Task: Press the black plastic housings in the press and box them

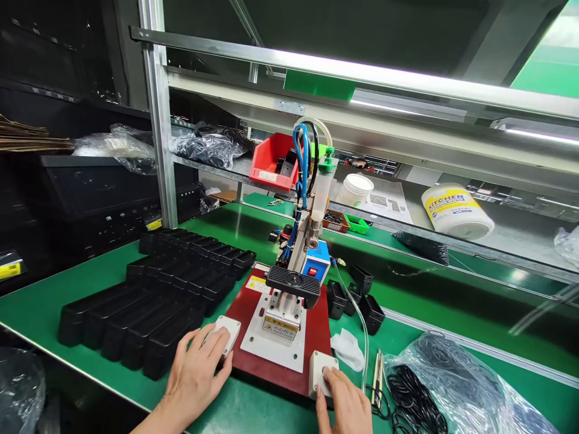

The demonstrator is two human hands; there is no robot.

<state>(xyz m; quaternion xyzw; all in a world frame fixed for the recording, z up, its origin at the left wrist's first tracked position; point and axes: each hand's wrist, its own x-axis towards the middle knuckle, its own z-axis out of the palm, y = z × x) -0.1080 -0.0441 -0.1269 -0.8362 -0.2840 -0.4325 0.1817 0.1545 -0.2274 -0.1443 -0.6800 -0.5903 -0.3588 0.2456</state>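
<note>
My left hand [195, 371] lies over the left white button box [233, 328], fingers stretched out and fingertips on its top. At the right white button box [317, 366], my right hand [344, 401] rests its fingers on the top, thumb against the near side. Neither hand grips anything. Between them stands a small bench press [296, 241] on a dark red base [312, 325]. A black ribbed plastic part [294, 281] sits on the metal fixture [283, 310] under the press head. The buttons are mostly covered by my fingers.
Rows of black plastic housings [136, 325] cover the left of the green bench. Several small black parts [371, 313], a white tissue [348, 349], tweezers [377, 377], black rubber rings [414, 395] and a clear bag [474, 386] lie right. Overhead, a shelf holds a red bin [266, 160].
</note>
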